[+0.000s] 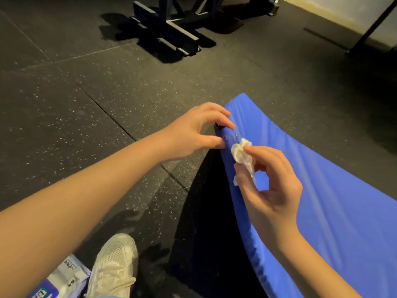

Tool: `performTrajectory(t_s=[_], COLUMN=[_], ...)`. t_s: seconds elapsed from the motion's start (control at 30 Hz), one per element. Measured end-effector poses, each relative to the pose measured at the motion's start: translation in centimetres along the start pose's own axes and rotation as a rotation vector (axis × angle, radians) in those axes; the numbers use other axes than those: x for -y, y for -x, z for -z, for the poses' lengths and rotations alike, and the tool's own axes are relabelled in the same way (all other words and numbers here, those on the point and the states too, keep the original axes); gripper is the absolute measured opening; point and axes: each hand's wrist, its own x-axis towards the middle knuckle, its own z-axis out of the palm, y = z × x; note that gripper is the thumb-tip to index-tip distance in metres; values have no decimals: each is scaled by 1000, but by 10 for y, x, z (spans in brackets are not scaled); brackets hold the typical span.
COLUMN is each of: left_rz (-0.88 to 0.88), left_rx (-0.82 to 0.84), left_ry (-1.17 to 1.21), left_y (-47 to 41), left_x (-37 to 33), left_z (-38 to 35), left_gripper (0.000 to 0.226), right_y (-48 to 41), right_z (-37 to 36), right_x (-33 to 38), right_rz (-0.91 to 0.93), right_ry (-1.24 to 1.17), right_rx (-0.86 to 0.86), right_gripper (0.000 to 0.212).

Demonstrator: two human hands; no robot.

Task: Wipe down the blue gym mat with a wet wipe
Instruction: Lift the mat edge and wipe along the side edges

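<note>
The blue gym mat [326, 190] fills the right side of the view, its left edge lifted off the dark floor. My left hand [193, 134] grips that raised edge near the mat's far corner, fingers over the top and thumb below. A crumpled white wet wipe [241, 152] is pinched between the thumb and fingers of my right hand [272, 186]. The wipe touches the mat's edge just below my left hand.
A wet-wipe packet [62, 278] lies on the floor at the bottom left beside my white shoe [113, 265]. A black metal equipment base [169, 33] stands at the top centre. Speckled black rubber flooring [86, 104] surrounds the mat.
</note>
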Motion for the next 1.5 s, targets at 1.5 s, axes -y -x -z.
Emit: performTrajectory(t_s=[1.5], left_rz=[84], left_rx=[-74], left_ry=[-334], left_y=[-14], left_x=[27], left_z=[-38], left_gripper=[36], right_y=[81], right_z=[4], right_x=[-52], right_rz=[85], right_ry=[302], right_rx=[123], right_gripper=[6])
